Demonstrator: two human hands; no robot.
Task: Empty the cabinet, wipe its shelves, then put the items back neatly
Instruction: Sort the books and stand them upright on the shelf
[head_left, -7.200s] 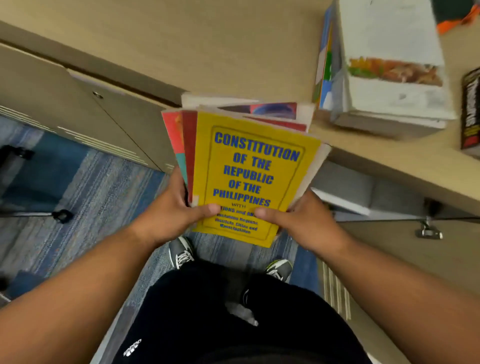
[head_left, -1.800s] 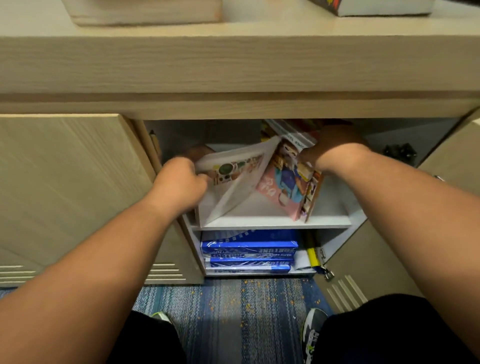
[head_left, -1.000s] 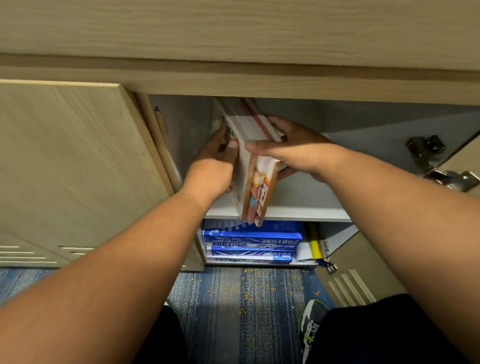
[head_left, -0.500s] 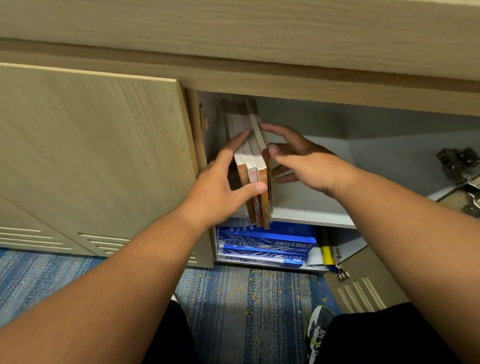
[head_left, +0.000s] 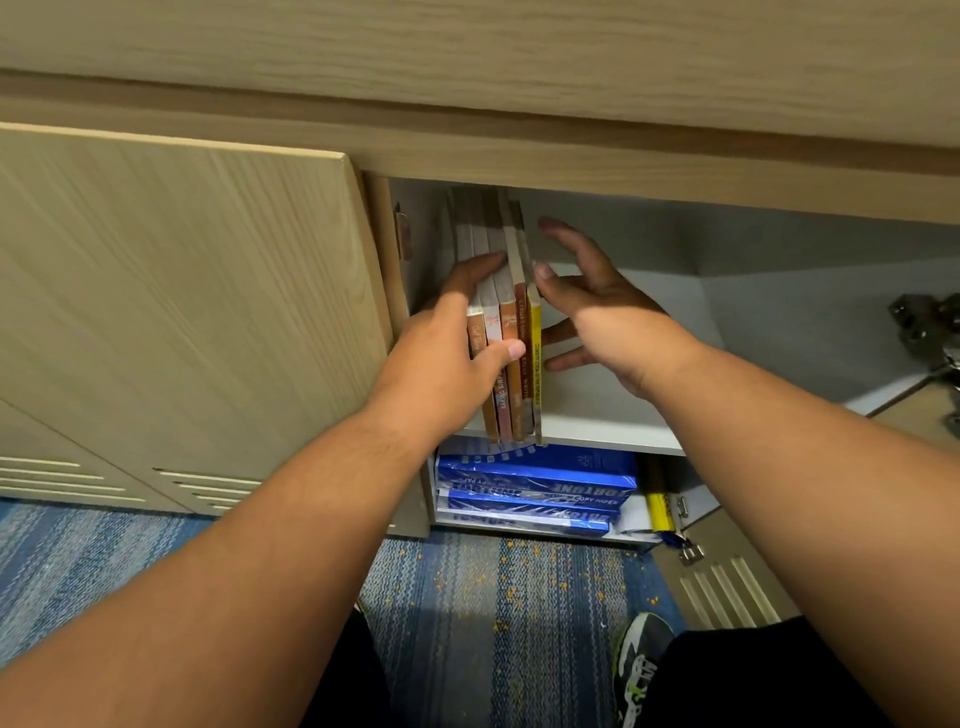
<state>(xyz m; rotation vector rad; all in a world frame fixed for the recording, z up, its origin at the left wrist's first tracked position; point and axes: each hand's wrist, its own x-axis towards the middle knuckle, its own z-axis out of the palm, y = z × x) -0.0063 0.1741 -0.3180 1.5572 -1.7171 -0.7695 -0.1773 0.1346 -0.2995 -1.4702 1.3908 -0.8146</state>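
**A:** What do the books (head_left: 515, 400) look like?
**B:** Thin paperbacks with orange-brown spines, and a yellow book (head_left: 535, 358) at the right end.
**A:** Which way do they point?
**B:** Upright, spines out, at the left end of the cabinet's (head_left: 779, 322) upper shelf (head_left: 597, 415).
**A:** And the fingers?
**B:** The left hand (head_left: 447, 358) lays straight fingers along their tops, thumb pressing the spines. The right hand (head_left: 597, 306) is spread, thumb tip touching the yellow book's cover.

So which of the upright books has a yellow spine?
The rightmost book, nearest the right hand; the other spines are brown, orange or pale.
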